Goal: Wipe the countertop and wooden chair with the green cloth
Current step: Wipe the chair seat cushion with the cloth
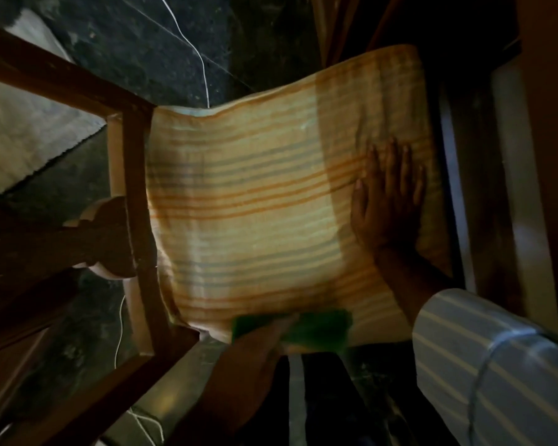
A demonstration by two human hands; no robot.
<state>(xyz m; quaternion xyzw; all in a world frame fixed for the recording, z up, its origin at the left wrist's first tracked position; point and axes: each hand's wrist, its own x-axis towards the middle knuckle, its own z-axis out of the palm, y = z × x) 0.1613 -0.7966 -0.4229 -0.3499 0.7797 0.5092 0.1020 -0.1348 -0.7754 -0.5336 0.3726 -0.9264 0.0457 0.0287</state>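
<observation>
Wiping the wooden chair (pixel 132 194): left hand (pixel 255 336), fingers pressed flat and together on the green cloth (pixel 316 326) at the striped cushion's (pixel 255 204) near edge, should sweep evenly while the right hand (pixel 387 201), fingers spread flat, steadies the cushion.

Towel (pixel 255 204) spread over chair (pixel 132 201) seat, frame center. Right hand (pixel 387 201) flat on towel's right side. Left hand (pixel 258 342) on cloth (pixel 319 328) at towel's lower edge. Chair frame left.

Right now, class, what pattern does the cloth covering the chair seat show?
Pale cream cloth with orange and grey-blue stripes, clearest in the head view.
</observation>
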